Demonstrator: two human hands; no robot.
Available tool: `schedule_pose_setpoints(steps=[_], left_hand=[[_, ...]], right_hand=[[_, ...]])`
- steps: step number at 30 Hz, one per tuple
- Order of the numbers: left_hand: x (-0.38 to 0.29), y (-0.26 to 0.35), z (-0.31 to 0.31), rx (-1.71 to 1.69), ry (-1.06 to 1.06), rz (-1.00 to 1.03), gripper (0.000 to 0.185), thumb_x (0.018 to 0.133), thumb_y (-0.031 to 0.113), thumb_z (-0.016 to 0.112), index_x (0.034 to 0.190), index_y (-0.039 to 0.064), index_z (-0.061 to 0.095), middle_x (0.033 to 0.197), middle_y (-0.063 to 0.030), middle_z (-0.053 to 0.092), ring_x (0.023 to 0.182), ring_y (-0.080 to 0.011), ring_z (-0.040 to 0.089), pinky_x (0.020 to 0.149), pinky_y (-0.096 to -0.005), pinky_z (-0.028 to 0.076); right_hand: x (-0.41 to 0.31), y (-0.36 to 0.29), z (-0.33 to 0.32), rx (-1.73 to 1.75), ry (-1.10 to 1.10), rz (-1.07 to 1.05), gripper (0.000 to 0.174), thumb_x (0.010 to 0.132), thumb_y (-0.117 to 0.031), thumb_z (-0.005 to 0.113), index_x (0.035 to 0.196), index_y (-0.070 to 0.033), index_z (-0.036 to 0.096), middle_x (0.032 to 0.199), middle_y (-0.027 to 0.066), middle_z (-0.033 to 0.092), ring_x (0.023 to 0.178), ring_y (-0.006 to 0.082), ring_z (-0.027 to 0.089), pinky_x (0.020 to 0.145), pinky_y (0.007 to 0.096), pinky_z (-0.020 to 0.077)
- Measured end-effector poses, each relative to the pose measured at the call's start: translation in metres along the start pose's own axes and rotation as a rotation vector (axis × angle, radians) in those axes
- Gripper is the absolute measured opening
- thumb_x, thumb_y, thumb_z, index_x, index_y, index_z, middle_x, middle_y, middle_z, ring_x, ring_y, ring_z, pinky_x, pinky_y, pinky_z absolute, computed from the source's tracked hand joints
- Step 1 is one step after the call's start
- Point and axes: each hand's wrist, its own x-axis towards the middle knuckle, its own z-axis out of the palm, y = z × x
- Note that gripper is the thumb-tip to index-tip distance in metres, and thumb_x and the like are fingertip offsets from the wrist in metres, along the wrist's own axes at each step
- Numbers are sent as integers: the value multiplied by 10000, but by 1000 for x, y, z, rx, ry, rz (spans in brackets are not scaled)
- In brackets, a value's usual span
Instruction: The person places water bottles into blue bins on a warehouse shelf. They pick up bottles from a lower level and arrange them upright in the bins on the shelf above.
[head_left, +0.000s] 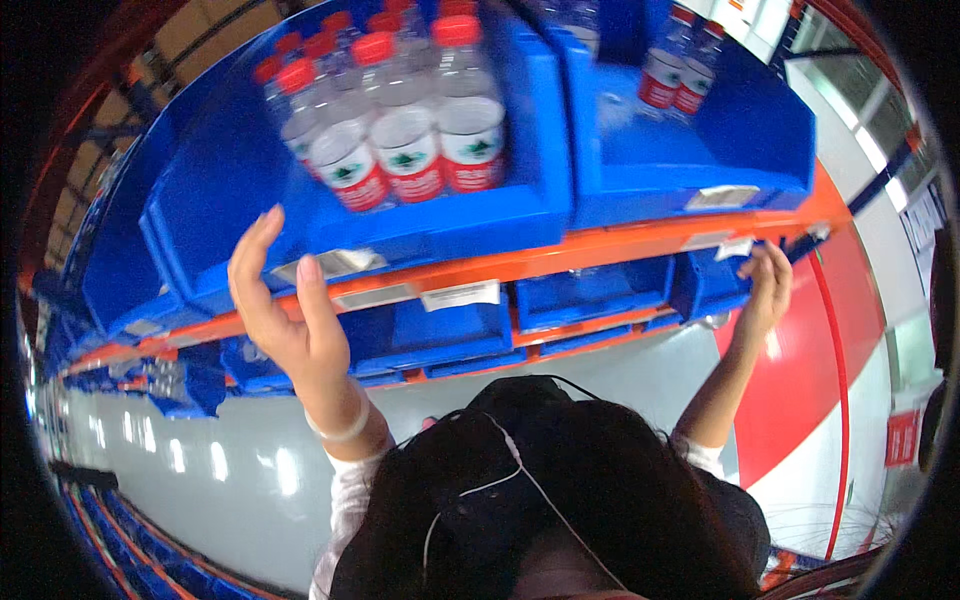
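My left hand is raised in front of a large blue plastic bin, its fingers apart and nothing in them. In that bin stands a cluster of clear plastic bottles with red caps and red-and-white labels. My right hand is at the right end of the orange shelf beam, its fingers bent beside a small white paper tag; whether it touches the tag I cannot tell. Two similar bottles stand in the neighbouring blue bin on the right.
Below the beam, more blue bins sit on a lower shelf. Label strips hang from the beam. Grey floor extends to the left, with a red floor area on the right. Another rack stands at the lower left.
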Motion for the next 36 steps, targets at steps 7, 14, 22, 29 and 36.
schedule_pose_setpoints(steps=[7, 14, 22, 29, 36], left_hand=[[-14, 0, 36, 355, -275, -99, 238, 962, 168, 550, 1092, 12, 674, 1048, -148, 694, 966, -318, 620, 953, -426, 407], [-17, -4, 48, 398, -166, -38, 209, 964, 146, 531, 934, 43, 710, 908, -117, 706, 865, -290, 630, 882, -428, 421], [-17, -1, 45, 387, -183, -48, 227, 975, 159, 524, 976, 49, 723, 973, -98, 725, 925, -267, 637, 942, -417, 405], [-16, 1, 40, 372, -224, -59, 246, 992, 159, 489, 991, 54, 712, 1004, -100, 718, 961, -271, 619, 962, -425, 390], [-16, 1, 43, 396, -197, -48, 244, 982, 156, 490, 948, 49, 706, 944, -109, 708, 913, -277, 620, 936, -419, 395]], right_hand=[[89, -43, 33, 107, -184, -230, 264, 1007, -95, 510, 1220, 31, 604, 1072, 155, 671, 791, 136, 597, 725, 272, 490], [226, -40, 133, -350, -391, -336, 307, 999, -187, 526, 1260, -52, 612, 1179, 137, 663, 902, 198, 650, 771, 304, 532], [290, 7, 205, -1058, -401, -474, 386, 967, -232, 517, 1323, -85, 538, 1274, 236, 562, 1079, 425, 621, 903, 500, 533], [280, 17, 209, -1089, -355, -557, 334, 938, -189, 527, 1262, -110, 547, 1254, 179, 560, 1082, 412, 613, 853, 523, 553], [284, 17, 208, -1094, -287, -565, 322, 902, -165, 541, 1211, -79, 563, 1235, 193, 577, 1075, 406, 618, 826, 501, 568]])
